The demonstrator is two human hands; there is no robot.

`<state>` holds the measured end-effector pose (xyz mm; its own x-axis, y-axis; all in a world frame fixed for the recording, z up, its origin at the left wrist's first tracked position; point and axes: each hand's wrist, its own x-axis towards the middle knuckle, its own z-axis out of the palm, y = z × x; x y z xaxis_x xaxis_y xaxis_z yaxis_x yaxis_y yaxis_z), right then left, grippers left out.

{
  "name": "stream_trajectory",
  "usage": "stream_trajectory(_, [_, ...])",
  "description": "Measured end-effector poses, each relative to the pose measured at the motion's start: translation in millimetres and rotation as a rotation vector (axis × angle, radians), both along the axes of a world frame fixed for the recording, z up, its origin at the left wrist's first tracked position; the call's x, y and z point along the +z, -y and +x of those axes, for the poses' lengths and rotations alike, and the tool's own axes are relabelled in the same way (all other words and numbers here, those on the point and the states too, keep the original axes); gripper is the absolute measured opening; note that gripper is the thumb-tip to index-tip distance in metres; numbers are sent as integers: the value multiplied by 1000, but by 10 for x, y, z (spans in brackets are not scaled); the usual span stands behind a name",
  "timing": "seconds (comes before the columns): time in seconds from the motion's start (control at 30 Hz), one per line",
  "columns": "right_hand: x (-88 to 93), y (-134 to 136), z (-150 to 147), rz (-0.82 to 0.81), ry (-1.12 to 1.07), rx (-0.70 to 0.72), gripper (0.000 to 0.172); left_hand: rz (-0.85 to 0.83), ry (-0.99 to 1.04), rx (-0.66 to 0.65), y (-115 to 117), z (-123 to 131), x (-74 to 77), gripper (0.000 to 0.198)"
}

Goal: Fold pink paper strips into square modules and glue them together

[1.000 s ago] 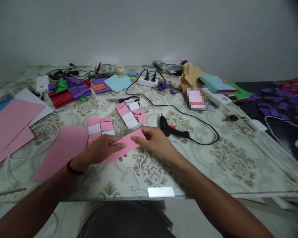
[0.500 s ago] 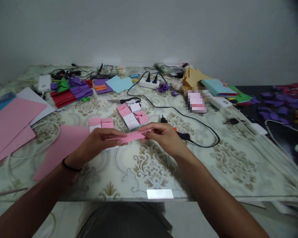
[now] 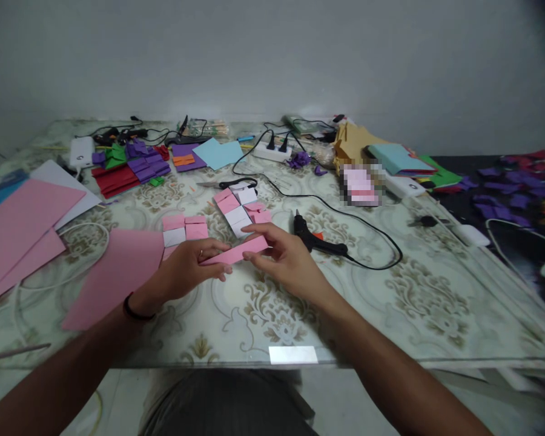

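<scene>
A narrow folded strip of pink paper is held slightly tilted above the table between both hands. My left hand grips its left end, the thumb in front and fingers behind. At the right end, my right hand pinches the strip between thumb and fingers. Just behind my hands lie a pink-and-white folded paper block and another pink-and-white paper block, the latter partly covered by my left hand. A large pink sheet lies under and beside my left forearm.
Right of my hands rests a black glue gun, its cord looping across the table. Scissors lie behind the paper blocks. Further back are a white power strip and purple folded papers. More pink sheets spread at left.
The pink strip has turned so its right end is raised and its flat face shows more. My right hand has shifted slightly left, uncovering the glue gun; my left wrist has moved slightly right.
</scene>
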<state>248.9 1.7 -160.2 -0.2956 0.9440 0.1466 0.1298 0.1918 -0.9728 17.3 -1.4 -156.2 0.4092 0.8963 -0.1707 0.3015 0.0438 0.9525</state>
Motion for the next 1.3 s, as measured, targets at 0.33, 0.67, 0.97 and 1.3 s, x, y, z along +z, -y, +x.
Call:
stream_trajectory(0.33, [-72,43,-134,-263,-44,47,41,51,-33,-43,66,69,38,20])
stream_trajectory(0.67, [-4,-135,122,-197,-285,-153,23,-19,-2,-33,40,15,80,30])
stream_trajectory(0.97, [41,-61,70,-154,-93,69,27,105,-185,-28,18,-4,95,29])
stream_trajectory(1.3, [125,-64,161,-110,79,93,31,-11,14,108,-68,-88,152,25])
